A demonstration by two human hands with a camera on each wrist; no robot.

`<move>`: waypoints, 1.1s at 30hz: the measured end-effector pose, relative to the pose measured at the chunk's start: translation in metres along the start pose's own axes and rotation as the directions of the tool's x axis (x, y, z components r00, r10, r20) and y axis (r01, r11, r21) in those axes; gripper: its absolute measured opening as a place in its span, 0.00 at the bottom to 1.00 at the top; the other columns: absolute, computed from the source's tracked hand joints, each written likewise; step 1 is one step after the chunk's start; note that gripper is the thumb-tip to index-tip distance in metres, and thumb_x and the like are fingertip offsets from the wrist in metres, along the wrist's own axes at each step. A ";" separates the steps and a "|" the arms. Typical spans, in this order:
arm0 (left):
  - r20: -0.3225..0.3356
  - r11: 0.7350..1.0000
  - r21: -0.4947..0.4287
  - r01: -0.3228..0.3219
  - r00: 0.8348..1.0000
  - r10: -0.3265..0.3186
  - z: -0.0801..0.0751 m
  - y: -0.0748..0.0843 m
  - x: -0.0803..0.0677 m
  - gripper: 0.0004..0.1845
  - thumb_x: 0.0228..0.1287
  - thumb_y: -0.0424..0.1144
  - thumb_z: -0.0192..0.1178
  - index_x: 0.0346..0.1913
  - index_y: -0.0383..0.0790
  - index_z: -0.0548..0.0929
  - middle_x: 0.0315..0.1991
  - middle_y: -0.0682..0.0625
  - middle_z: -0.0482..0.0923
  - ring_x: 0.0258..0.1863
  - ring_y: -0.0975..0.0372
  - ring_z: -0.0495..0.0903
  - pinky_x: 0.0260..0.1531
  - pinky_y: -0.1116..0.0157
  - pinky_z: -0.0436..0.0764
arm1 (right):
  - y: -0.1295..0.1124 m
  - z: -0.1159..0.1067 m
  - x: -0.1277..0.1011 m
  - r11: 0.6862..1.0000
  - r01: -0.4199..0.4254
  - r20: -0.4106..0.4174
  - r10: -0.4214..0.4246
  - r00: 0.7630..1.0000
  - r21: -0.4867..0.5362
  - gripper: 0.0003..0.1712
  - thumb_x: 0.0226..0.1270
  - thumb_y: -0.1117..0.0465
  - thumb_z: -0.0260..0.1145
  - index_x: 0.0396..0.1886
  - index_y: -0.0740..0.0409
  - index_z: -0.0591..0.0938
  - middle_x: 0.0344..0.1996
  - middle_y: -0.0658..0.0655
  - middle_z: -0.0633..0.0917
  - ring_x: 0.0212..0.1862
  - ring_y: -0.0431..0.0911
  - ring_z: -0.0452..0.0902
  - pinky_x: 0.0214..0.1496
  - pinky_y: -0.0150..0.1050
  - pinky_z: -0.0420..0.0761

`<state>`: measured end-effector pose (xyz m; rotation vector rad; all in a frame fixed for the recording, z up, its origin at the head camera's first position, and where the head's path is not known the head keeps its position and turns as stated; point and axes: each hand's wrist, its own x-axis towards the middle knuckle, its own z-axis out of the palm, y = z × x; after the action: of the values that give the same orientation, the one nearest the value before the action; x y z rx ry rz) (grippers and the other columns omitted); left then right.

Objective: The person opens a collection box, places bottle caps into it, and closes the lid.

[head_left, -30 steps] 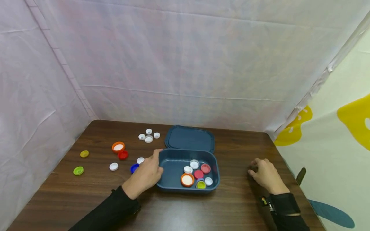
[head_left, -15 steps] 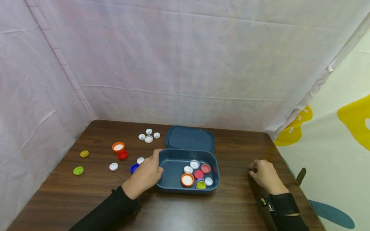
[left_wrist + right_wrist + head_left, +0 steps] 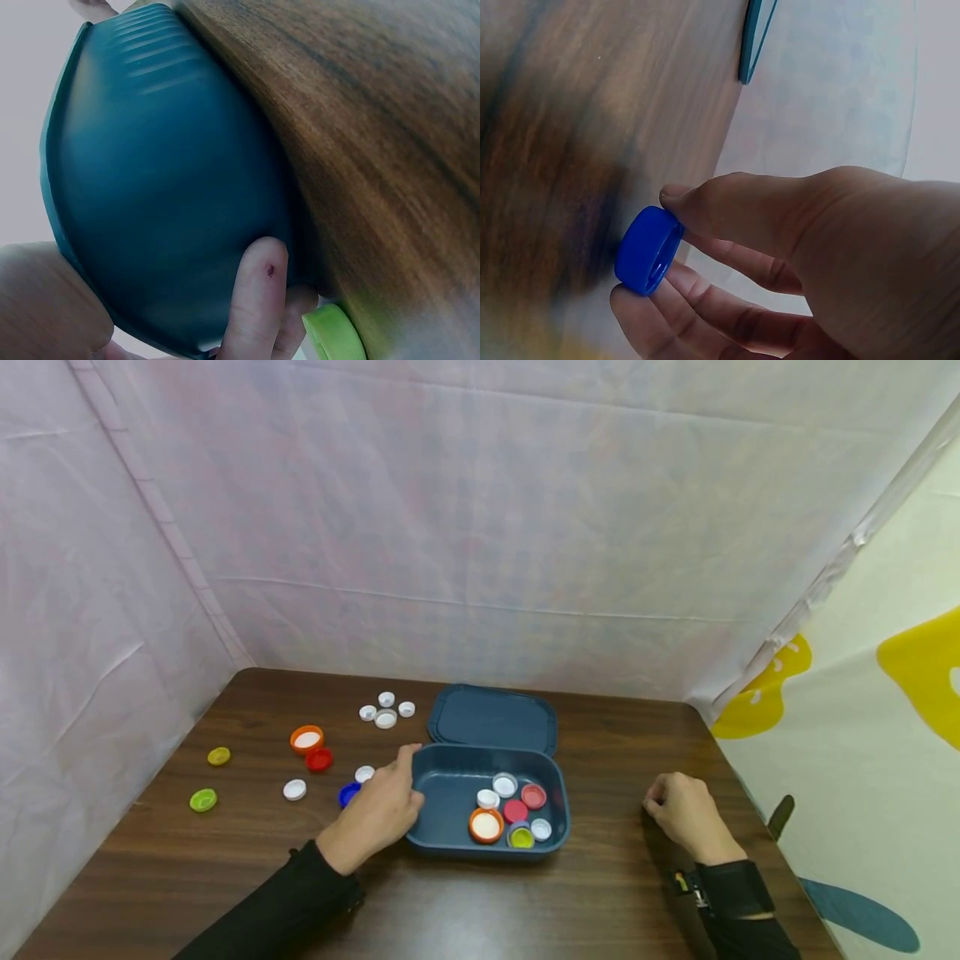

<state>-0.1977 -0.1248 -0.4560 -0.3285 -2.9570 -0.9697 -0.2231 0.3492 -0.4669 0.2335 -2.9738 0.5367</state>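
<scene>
Almost nothing has moved. The left hand (image 3: 378,814) still holds the side of the blue box (image 3: 450,839) on the table (image 3: 600,893). The right hand (image 3: 686,814) has lifted a little, pinching a blue bottle cap (image 3: 649,250) between thumb and fingers, well right of the box, so it looks picked up.

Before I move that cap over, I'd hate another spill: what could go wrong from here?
The blue cap sits only between the right hand's thumb and fingertips, so it could slip and roll on the table. The box is already crowded on its right side, so a dropped cap might bounce out. The left hand holds just the box's left rim; a nudge may shift it.
</scene>
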 end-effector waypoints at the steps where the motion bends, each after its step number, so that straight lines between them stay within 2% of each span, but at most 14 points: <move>1: -0.003 1.000 0.001 -0.005 1.000 0.005 0.000 0.000 0.000 0.38 0.76 0.27 0.62 0.86 0.29 0.66 0.36 0.46 0.79 0.26 0.60 0.79 0.27 0.63 0.78 | -0.001 0.000 0.000 1.000 0.001 -0.002 -0.001 1.000 0.000 0.07 0.72 0.70 0.80 0.33 0.63 0.91 0.29 0.57 0.92 0.30 0.46 0.83 0.36 0.48 0.85; 9: -0.002 1.000 -0.001 -0.007 1.000 0.007 -0.001 0.000 0.000 0.38 0.76 0.26 0.62 0.86 0.29 0.66 0.36 0.45 0.80 0.26 0.59 0.78 0.27 0.62 0.78 | -0.014 -0.002 0.003 1.000 0.021 -0.021 -0.021 1.000 0.016 0.06 0.72 0.69 0.80 0.34 0.62 0.91 0.29 0.56 0.91 0.29 0.45 0.81 0.34 0.46 0.83; 13: 0.002 1.000 -0.003 0.001 1.000 -0.001 -0.002 0.000 0.000 0.38 0.76 0.27 0.62 0.87 0.30 0.66 0.39 0.44 0.82 0.27 0.60 0.79 0.27 0.62 0.78 | -0.028 -0.006 0.006 0.999 0.047 -0.042 -0.046 0.998 0.020 0.06 0.73 0.70 0.79 0.34 0.62 0.90 0.28 0.56 0.91 0.29 0.45 0.80 0.33 0.44 0.82; 18: 0.008 1.000 -0.005 0.009 1.000 -0.009 -0.002 0.000 0.000 0.38 0.76 0.27 0.62 0.87 0.30 0.66 0.38 0.44 0.82 0.27 0.59 0.79 0.27 0.62 0.79 | -0.050 -0.009 0.012 0.996 0.092 -0.063 -0.091 0.994 0.018 0.07 0.72 0.70 0.81 0.34 0.62 0.90 0.29 0.56 0.91 0.31 0.46 0.84 0.34 0.45 0.85; 23: 0.004 1.000 -0.002 0.005 1.000 -0.005 -0.002 0.000 0.000 0.38 0.76 0.27 0.62 0.87 0.30 0.66 0.42 0.41 0.84 0.28 0.59 0.80 0.28 0.62 0.79 | -0.077 -0.009 0.017 0.986 0.165 -0.113 -0.165 0.980 -0.004 0.09 0.69 0.69 0.84 0.33 0.60 0.90 0.30 0.56 0.90 0.34 0.48 0.86 0.39 0.49 0.88; 26: 0.003 1.000 -0.001 0.005 1.000 -0.005 -0.002 0.000 0.000 0.38 0.76 0.27 0.62 0.86 0.29 0.66 0.44 0.40 0.86 0.30 0.58 0.81 0.29 0.61 0.80 | -0.094 -0.008 0.017 0.979 0.204 -0.141 -0.202 0.969 0.006 0.09 0.69 0.69 0.84 0.33 0.59 0.90 0.30 0.56 0.89 0.34 0.46 0.84 0.38 0.47 0.87; 33: -0.030 1.000 0.019 -0.024 0.999 0.025 0.000 0.001 0.000 0.37 0.73 0.26 0.63 0.83 0.28 0.69 0.58 0.32 0.90 0.39 0.55 0.86 0.39 0.56 0.87 | -0.132 0.000 0.017 0.956 0.290 -0.172 -0.280 0.944 0.035 0.09 0.70 0.68 0.86 0.35 0.58 0.91 0.33 0.57 0.88 0.35 0.43 0.83 0.36 0.40 0.85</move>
<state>-0.1975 -0.1245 -0.4554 -0.3454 -2.9259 -0.9358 -0.2178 0.2247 -0.4203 0.5844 -2.7000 0.5771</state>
